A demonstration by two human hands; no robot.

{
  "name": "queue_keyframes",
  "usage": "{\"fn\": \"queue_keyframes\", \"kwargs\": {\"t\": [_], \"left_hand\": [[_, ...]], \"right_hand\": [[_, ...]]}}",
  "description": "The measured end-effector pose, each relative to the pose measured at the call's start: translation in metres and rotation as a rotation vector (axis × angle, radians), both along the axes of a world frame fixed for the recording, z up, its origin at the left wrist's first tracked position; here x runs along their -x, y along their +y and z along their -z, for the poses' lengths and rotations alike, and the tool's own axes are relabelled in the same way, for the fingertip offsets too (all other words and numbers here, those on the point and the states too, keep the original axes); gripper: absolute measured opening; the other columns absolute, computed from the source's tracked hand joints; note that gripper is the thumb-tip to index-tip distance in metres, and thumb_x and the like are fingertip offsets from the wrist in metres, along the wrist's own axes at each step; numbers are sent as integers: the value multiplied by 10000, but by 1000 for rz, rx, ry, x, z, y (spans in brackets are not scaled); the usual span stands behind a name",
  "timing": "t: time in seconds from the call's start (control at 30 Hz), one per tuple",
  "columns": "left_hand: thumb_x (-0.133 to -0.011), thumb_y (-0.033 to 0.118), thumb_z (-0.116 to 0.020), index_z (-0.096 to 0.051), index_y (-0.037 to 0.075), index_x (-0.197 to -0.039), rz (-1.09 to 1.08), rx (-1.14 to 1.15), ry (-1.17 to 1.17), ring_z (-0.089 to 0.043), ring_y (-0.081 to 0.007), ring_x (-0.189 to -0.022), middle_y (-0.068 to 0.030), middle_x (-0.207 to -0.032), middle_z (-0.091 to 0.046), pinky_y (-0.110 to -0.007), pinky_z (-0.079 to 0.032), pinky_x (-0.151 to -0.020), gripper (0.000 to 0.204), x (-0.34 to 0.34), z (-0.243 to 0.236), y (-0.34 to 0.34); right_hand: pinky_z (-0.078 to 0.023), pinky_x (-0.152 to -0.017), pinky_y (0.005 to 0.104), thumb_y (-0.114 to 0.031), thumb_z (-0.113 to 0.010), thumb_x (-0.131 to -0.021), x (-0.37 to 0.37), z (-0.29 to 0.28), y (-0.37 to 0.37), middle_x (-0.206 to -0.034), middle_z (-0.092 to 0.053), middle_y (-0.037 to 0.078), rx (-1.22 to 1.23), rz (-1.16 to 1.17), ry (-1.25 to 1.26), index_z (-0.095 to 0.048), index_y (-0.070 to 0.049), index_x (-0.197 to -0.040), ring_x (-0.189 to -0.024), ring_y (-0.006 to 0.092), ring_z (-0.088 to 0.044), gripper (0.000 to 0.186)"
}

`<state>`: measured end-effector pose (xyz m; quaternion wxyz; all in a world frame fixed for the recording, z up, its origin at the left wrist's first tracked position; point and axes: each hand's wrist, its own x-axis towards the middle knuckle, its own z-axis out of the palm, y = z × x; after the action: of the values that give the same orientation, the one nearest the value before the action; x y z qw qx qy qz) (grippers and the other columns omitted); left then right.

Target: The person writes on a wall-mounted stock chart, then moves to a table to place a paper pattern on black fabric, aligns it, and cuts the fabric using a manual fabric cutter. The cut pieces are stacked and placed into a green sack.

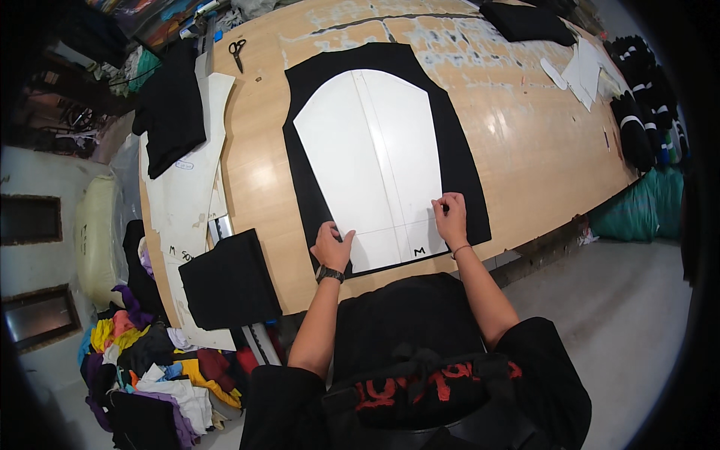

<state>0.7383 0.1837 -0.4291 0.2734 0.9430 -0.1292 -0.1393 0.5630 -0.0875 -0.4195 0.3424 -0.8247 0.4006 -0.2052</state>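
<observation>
White paper pattern (375, 165) lies centred on black fabric (457, 157); left hand (331, 246) should press flat at its lower-left edge while right hand (451, 217), fingers pinched on something small, traces its right edge.

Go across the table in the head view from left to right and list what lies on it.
Folded black fabric at the near-left edge → left hand → white paper pattern on the black cloth → right hand → white paper pieces at the far right.
</observation>
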Motion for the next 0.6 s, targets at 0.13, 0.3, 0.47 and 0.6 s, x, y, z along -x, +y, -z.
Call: {"fn": "queue_keyframes", "kwargs": {"t": [0.13, 0.3, 0.47, 0.6], "left_hand": [[-753, 380, -928, -678, 131, -1144, -14, 24, -38, -679, -210, -797, 10, -895, -683, -434, -474, -777, 527, 0, 2, -1], [-755, 373, -931, -683, 126, -1147, -22, 57, 33, -675, -201, -802, 15, -892, -685, -423, -464, -787, 525, -2, -2, -1], [-769, 354, -928, -673, 135, -1142, -32, 83, 78, -672, -189, -826, 29, -884, -677, -422, -426, -811, 502, -2, -6, 0], [-758, 349, -936, -674, 128, -1145, -23, 95, 72, -676, -186, -828, 25, -886, -682, -419, -425, -816, 517, -1, -3, 0]], "right_hand": [[-542, -819, 424, -68, -655, -1001, 0, -25, 15, -1026, -680, 224, -258, -170, 18, -662, 15, -1017, -940, 404, -681, 85], [-538, -894, 473, -38, -556, -1025, 2, -26, 40, -1095, -687, 217, -184, -537, 100, -640, -14, -1144, -1023, 420, -663, 147], [-537, -904, 463, -64, -538, -1045, 10, -6, 49, -1119, -681, 210, -138, -613, 176, -631, -16, -1191, -1022, 409, -663, 179], [-541, -887, 488, -133, -558, -1060, 20, 1, 36, -1078, -691, 216, 4, -279, 20, -619, -20, -1179, -1010, 422, -671, 175]]}}
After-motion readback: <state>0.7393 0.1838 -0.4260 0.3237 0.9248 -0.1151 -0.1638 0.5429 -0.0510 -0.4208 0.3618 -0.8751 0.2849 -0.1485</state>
